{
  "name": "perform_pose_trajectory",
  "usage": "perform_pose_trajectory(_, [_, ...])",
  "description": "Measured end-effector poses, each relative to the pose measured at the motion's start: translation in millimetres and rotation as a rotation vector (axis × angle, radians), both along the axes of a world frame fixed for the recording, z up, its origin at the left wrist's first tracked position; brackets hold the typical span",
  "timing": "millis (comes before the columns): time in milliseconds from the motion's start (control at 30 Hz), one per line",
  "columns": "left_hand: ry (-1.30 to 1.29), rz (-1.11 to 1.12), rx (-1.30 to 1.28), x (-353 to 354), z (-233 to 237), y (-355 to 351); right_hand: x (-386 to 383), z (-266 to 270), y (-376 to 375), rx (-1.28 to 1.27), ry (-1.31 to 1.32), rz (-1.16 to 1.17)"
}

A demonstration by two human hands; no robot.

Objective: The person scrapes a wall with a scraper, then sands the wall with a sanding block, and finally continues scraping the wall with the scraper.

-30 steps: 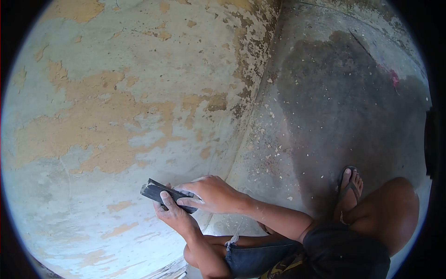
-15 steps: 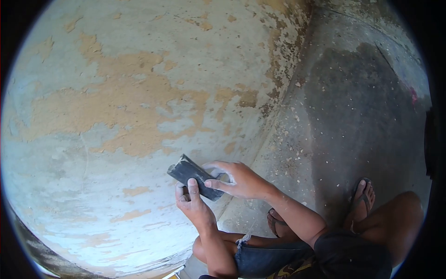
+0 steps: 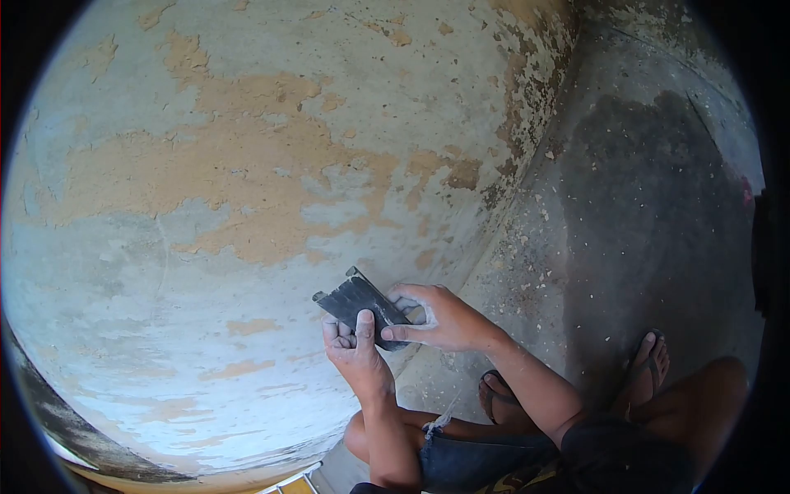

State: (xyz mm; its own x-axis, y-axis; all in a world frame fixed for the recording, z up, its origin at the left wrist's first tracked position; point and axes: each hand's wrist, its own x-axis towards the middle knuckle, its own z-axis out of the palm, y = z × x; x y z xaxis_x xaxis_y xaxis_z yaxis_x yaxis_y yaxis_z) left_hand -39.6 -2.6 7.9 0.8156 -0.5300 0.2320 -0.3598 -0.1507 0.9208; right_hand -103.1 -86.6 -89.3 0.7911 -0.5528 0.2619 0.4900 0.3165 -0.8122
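Observation:
A dark grey, worn piece of sandpaper (image 3: 352,298) is held in front of the wall, its far edge ragged and curled at the corners. My left hand (image 3: 360,360) grips it from below, thumb pressed flat on its face and the other fingers behind. On its right edge my right hand (image 3: 444,319) pinches it between thumb and fingers. Pale dust coats the fingers of both hands. The back of the sheet is hidden from me.
The wall (image 3: 247,181) has peeling pale paint with tan patches. Paint flakes lie on the concrete floor (image 3: 527,263), beside a dark damp-looking area (image 3: 642,206). Sandalled feet (image 3: 650,362) and bent knees are at lower right. A yellow-and-white object (image 3: 296,484) shows at the bottom edge.
The sandpaper looks wider and more opened out, with its corners now curling up. Both hands appear slightly farther right as the view has shifted.

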Motion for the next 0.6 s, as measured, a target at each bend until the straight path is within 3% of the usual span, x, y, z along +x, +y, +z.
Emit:
perform_pose_trajectory(167, [0.078,-0.041,-0.084,-0.2,1.2,-1.9,9.0,-10.5,1.3,0.046,-0.082,0.031])
perform_pose_trajectory(333, [0.183,-0.111,-0.027,9.9,0.2,9.3,6.1,-10.9,-3.1,0.238,-0.081,0.233])
perform_pose_trajectory(600, [0.219,-0.125,-0.078,7.5,-3.3,8.0,7.6,-20.9,-11.4,0.239,-0.072,0.226])
